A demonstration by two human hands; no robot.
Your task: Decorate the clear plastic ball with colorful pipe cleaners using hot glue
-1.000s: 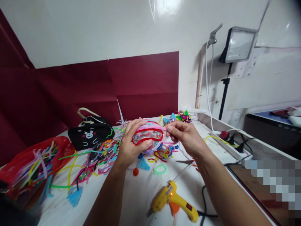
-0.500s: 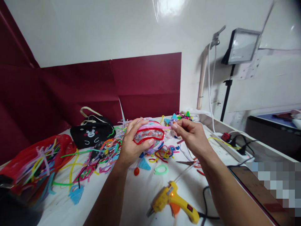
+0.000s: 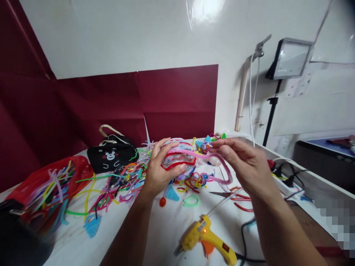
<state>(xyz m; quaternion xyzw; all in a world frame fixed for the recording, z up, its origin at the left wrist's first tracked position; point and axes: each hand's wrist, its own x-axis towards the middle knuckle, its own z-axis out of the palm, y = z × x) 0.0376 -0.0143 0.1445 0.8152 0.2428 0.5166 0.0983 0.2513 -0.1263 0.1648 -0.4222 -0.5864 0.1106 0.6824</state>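
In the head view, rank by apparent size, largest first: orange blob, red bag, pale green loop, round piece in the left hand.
1. Red bag
2. Round piece in the left hand, partly hidden
3. Pale green loop
4. Orange blob

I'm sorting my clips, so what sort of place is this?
Probably a craft workspace: a yellow glue gun, scissors and a red bag of colourful pipe cleaners lie on a white table.
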